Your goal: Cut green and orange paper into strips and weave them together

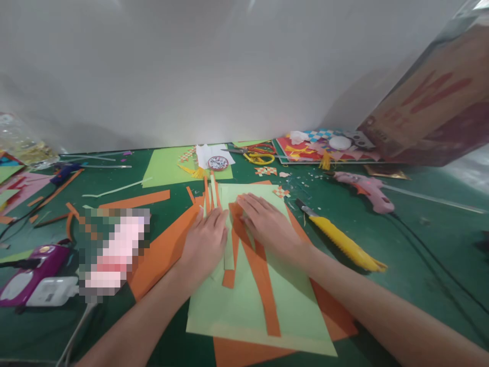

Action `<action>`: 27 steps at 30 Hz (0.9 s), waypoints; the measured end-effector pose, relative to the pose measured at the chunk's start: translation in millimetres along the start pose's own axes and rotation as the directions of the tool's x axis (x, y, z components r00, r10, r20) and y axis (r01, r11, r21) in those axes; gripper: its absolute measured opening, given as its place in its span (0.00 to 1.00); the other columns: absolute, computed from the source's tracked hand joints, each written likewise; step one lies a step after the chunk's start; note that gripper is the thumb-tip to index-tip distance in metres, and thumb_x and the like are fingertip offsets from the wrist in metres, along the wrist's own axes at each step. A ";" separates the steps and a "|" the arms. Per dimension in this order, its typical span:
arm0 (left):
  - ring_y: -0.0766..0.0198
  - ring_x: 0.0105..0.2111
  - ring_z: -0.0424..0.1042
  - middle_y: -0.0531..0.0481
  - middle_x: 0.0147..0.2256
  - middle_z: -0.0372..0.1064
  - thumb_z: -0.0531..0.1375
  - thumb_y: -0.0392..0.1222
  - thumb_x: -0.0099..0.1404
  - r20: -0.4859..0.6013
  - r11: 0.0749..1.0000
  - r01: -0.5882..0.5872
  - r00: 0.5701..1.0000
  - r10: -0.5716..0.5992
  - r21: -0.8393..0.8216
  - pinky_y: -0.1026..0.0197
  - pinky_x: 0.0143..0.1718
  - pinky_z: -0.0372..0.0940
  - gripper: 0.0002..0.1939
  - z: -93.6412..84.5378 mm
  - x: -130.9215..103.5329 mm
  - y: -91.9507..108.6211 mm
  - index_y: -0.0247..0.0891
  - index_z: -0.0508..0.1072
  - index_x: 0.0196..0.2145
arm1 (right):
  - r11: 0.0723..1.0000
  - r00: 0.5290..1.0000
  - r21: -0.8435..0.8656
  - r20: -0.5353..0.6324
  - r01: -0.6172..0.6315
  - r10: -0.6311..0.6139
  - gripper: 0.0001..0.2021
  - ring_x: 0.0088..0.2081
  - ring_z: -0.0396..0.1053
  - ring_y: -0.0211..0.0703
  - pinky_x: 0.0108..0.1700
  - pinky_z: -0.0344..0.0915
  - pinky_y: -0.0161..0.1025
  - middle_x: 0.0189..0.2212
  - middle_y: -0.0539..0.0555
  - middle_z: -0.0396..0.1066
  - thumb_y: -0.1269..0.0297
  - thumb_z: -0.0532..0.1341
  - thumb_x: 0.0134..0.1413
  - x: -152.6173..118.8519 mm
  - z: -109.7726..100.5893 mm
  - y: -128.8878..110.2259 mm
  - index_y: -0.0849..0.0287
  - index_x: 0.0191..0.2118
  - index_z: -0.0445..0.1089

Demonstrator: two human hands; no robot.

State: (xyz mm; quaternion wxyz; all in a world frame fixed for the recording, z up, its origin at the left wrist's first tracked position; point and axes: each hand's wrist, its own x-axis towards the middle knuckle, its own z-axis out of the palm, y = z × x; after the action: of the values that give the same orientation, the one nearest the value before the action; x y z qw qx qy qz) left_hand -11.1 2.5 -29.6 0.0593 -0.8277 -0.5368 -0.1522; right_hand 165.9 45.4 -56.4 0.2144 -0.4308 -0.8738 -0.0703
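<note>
My left hand (206, 235) lies flat, palm down, over the left edge of a light green sheet (229, 316) and the narrow strips there. My right hand (269, 224) rests palm down on the sheet's upper part, fingers extended over the tops of orange strips (265, 290). Between the hands a pale green strip (229, 250) runs toward me beside a shorter orange one. Orange sheets (160, 255) stick out from under the green one. Thin orange and white strips (212, 191) project beyond my left fingertips.
A yellow cutter (344, 242) and a pink glue gun (362, 188) lie right. Scissors (257, 155) and a round patterned disc (218, 163) are behind. A purple-and-white power plug block (38, 278) sits left, near a blurred-out object (118, 250).
</note>
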 end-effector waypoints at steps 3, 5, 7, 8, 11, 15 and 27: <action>0.54 0.51 0.69 0.39 0.52 0.68 0.48 0.33 0.68 -0.003 1.000 -0.016 1.000 0.016 -0.006 0.46 0.56 0.60 0.17 1.1 0.1 3.1 0.34 0.65 0.52 | 0.999 1.000 0.036 -0.021 0.017 -0.016 0.18 0.55 0.64 0.52 0.54 0.64 0.52 0.53 0.63 0.67 0.70 0.48 0.62 -0.4 -4.3 -2.0 0.66 0.54 0.65; 0.54 0.52 0.68 0.39 0.51 0.69 0.48 0.32 0.68 0.004 1.000 -0.024 1.000 0.024 -0.018 0.47 0.55 0.62 0.17 0.5 0.3 3.3 0.34 0.66 0.52 | 0.994 0.998 0.082 -0.003 0.067 -0.067 0.18 0.55 0.64 0.52 0.56 0.62 0.52 0.54 0.63 0.66 0.66 0.50 0.62 -2.4 -6.5 -5.8 0.65 0.53 0.65; 0.55 0.51 0.69 0.39 0.52 0.68 0.48 0.30 0.67 0.013 0.999 -0.012 1.000 0.013 -0.035 0.49 0.53 0.64 0.18 -0.4 0.6 1.3 0.35 0.67 0.52 | 0.986 0.993 0.128 0.025 0.107 -0.111 0.20 0.57 0.62 0.52 0.58 0.59 0.53 0.55 0.62 0.65 0.59 0.52 0.62 -4.8 -7.4 -9.5 0.66 0.53 0.65; 0.55 0.51 0.69 0.40 0.52 0.68 0.47 0.29 0.67 0.019 0.999 0.008 1.000 -0.007 -0.046 0.50 0.51 0.66 0.18 -0.7 0.8 -0.4 0.35 0.67 0.52 | 0.983 0.992 0.143 0.037 0.115 -0.122 0.21 0.58 0.60 0.52 0.59 0.58 0.53 0.55 0.62 0.65 0.56 0.52 0.61 -5.8 -7.2 -10.7 0.67 0.53 0.66; 0.54 0.50 0.70 0.40 0.53 0.67 0.47 0.29 0.66 0.024 0.993 0.081 0.997 -0.080 -0.085 0.52 0.46 0.70 0.20 -0.5 1.4 -6.2 0.37 0.66 0.53 | 0.983 0.993 0.151 0.040 0.101 -0.108 0.22 0.59 0.59 0.52 0.60 0.56 0.53 0.55 0.62 0.65 0.55 0.52 0.61 -6.9 -6.2 -10.2 0.66 0.53 0.66; 0.56 0.50 0.70 0.43 0.53 0.68 0.47 0.31 0.67 -0.029 0.990 0.089 0.995 -0.093 -0.113 0.53 0.47 0.69 0.19 0.2 2.8 -11.8 0.40 0.66 0.53 | 0.977 0.993 0.177 -0.036 0.121 -0.116 0.18 0.56 0.62 0.50 0.58 0.58 0.53 0.54 0.62 0.66 0.62 0.51 0.62 -5.0 -12.5 -7.4 0.65 0.53 0.66; 0.57 0.48 0.72 0.44 0.48 0.72 0.50 0.35 0.68 -0.164 0.980 0.122 0.975 -0.147 -0.155 0.55 0.46 0.70 0.13 -11.2 9.8 -17.8 0.37 0.69 0.47 | 0.853 0.910 0.388 0.075 0.350 -0.407 0.16 0.46 0.68 0.51 0.47 0.66 0.47 0.41 0.61 0.72 0.54 0.59 0.55 -8.1 -29.7 -27.6 0.64 0.38 0.73</action>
State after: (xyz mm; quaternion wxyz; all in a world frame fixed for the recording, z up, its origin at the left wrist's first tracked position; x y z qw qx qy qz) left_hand -25.7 15.4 -17.1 0.0357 -0.7750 -0.5722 -0.2661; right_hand 157.9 13.3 -31.5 0.2045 -0.2064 -0.9530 0.0862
